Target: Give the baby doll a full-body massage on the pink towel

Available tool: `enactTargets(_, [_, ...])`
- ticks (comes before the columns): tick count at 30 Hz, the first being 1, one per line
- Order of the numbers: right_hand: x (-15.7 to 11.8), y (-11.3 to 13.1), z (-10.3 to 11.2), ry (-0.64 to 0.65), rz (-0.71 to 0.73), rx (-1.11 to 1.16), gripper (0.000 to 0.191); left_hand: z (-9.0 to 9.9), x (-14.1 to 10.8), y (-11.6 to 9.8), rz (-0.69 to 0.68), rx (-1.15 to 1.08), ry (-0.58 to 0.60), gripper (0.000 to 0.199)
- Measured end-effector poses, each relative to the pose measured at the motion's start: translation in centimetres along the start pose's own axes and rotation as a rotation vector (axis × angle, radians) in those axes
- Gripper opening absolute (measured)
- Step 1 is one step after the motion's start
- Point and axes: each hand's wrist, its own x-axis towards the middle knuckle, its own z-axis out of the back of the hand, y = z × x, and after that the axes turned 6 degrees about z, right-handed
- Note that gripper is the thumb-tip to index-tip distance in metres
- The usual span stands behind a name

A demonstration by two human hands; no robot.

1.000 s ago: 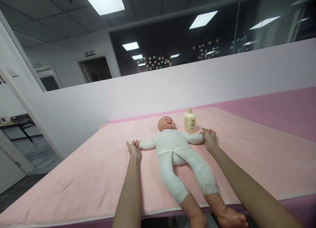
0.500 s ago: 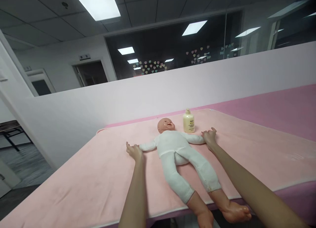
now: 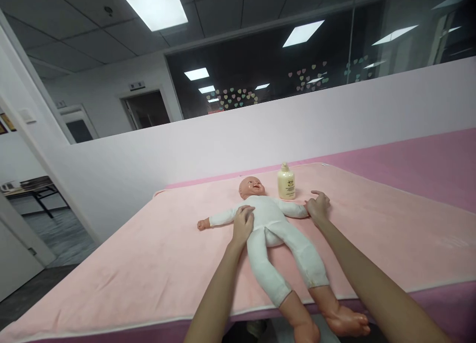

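A baby doll (image 3: 268, 213) in a white suit lies on its back on a pink towel (image 3: 159, 263), its head toward the wall and its bare feet over the near edge. My left hand (image 3: 243, 224) rests against the side of the doll's torso, fingers laid over the white cloth and not gripping. At the doll's arm on the right, my right hand (image 3: 318, 207) holds the small doll hand, with one finger stretched out. The doll's other hand (image 3: 203, 224) lies free on the towel. A pale yellow pump bottle (image 3: 286, 182) stands upright beside the doll's head.
A low white wall (image 3: 223, 149) with a window above it closes off the far side. Pink padding (image 3: 420, 159) runs along the right. The table edge drops off near me. On the left, a dark-legged table (image 3: 37, 189) stands beyond an opening.
My left hand has let go of the doll's hand and moved right onto the torso. My right hand stays at the other doll hand. The view has shifted slightly.
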Motion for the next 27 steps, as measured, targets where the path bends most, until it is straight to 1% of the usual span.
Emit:
enactTargets(1, [-0.1, 0.6, 0.3, -0.044, 0.014, -0.028, 0.033, -0.3, -0.1, 0.1, 0.007, 0.003, 0.037, 0.028])
enactTargets(2, [-0.3, 1.2, 0.6, -0.088, 0.043, -0.052, 0.029, -0.4, -0.1, 0.3, 0.029, 0.011, 0.047, 0.028])
enactTargets(4, [-0.5, 2.6, 1.2, -0.164, 0.144, -0.099, 0.024, -0.4, -0.1, 0.6, 0.086, 0.029, 0.042, 0.03])
enactTargets(6, [-0.9, 3.8, 1.6, -0.191, 0.261, -0.128, 0.019, -0.1, 0.0, 0.8, 0.125, 0.041, 0.054, 0.032])
enactTargets(7, [-1.1, 4.3, 1.7, -0.167, 0.321, -0.125, 0.019, 0.0, 0.0, 0.8, 0.136, 0.042, 0.063, 0.033])
enactTargets(8, [-1.4, 4.8, 1.7, -0.117, 0.383, -0.107, 0.02, 0.1, 0.0, 0.8, 0.143, 0.042, 0.071, 0.035])
enactTargets(11, [-2.4, 5.6, 1.3, 0.095, 0.522, -0.02, 0.027, 0.1, -0.1, 0.8, 0.159, 0.037, 0.086, 0.036])
enactTargets(14, [-3.4, 5.9, 0.6, 0.228, 0.571, 0.014, 0.033, 0.1, -0.3, 0.7, 0.153, 0.026, 0.047, 0.035])
enactTargets(17, [-4.0, 5.7, 0.0, 0.34, 0.613, 0.036, 0.039, 0.3, -0.3, 0.6, 0.105, 0.029, -0.044, 0.034])
enactTargets(20, [-4.1, 5.3, -0.2, 0.41, 0.632, 0.074, 0.046, 0.4, -0.2, 0.7, 0.045, 0.038, -0.078, 0.033])
enactTargets(23, [-4.1, 5.0, -0.1, 0.416, 0.662, 0.055, 0.042, 0.2, -0.1, 0.9, 0.05, 0.033, -0.025, 0.031])
enactTargets(27, [-5.3, 4.7, 0.6, 0.52, 0.835, -0.09, 0.027, -0.2, -0.2, 1.3, 0.182, -0.003, 0.075, 0.037])
